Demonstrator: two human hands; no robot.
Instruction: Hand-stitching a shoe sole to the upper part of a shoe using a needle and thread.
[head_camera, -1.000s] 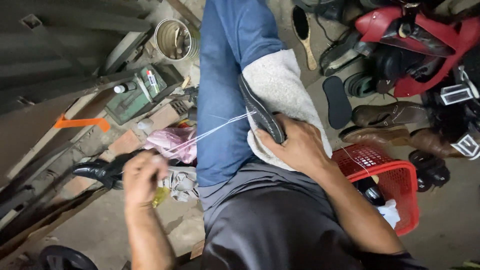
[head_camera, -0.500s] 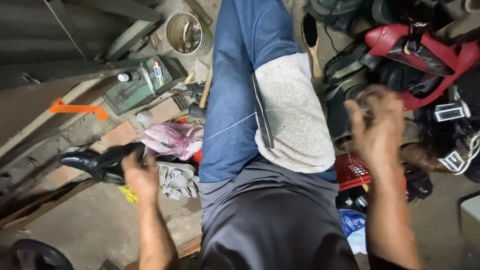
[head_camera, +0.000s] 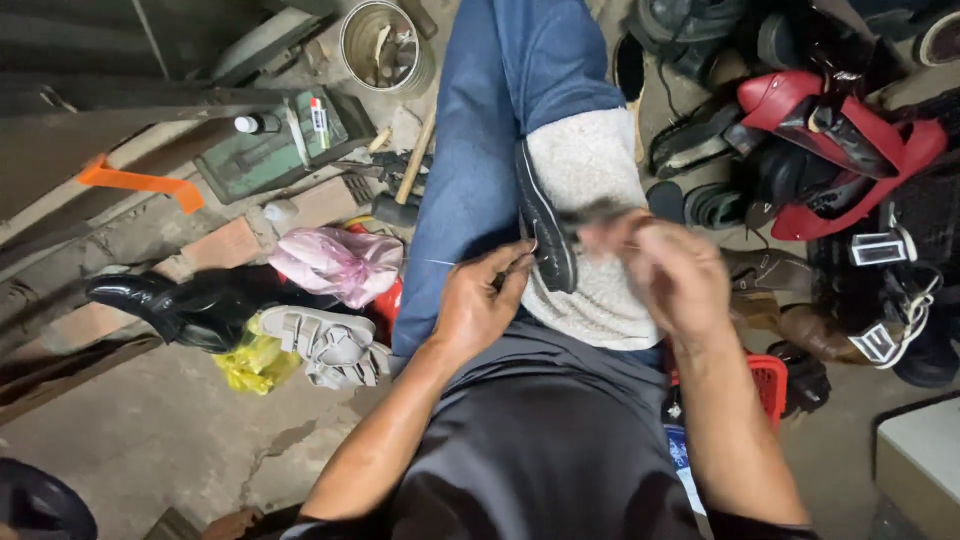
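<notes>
A black shoe (head_camera: 545, 235) lies sole-edge up on a whitish cloth (head_camera: 590, 170) spread over my blue-jeaned thigh. My left hand (head_camera: 480, 305) is at the shoe's near edge, with finger and thumb pinched on a thin pale thread (head_camera: 440, 263). My right hand (head_camera: 672, 275) is blurred just right of the shoe. Its fingers are closed around a dark tool (head_camera: 598, 213) that points at the shoe's edge. Both hands are close together over my lap.
On the floor to the left are a black boot (head_camera: 180, 305), grey sandals (head_camera: 335, 345), a pink bag (head_camera: 335, 265), a hammer (head_camera: 405, 190), a green box (head_camera: 285, 140) and a metal can (head_camera: 385, 45). A red basket (head_camera: 770, 375) and piled shoes with a red bag (head_camera: 840, 130) are at right.
My left hand came in from far left, where it held the thread taut, to the shoe. My right hand rose off the shoe, then dropped back beside it.
</notes>
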